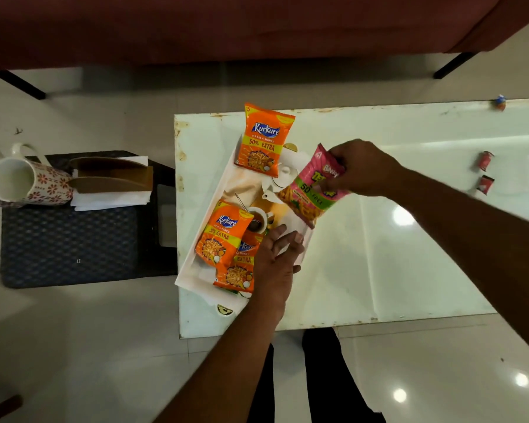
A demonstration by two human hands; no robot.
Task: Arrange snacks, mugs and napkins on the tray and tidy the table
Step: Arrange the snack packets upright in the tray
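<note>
A white tray [193,267] with a printed tea picture lies at the left end of the glass table [379,239]. Three orange Kurkure packets are on it: one at the far end [264,141], one in the middle [222,233], one partly under that one [240,267]. My right hand [364,166] grips the top of a pink snack packet [313,190] and holds it tilted above the tray's right side. My left hand [277,257] rests flat with straight fingers on the tray's near right part, touching the lowest orange packet.
Left of the table stands a dark stool [71,245] bearing a floral mug [28,181] on its side, a wooden napkin holder [113,175] and white napkins [110,199]. Small red wrappers [485,161] lie at the table's right. A maroon sofa [226,25] runs behind.
</note>
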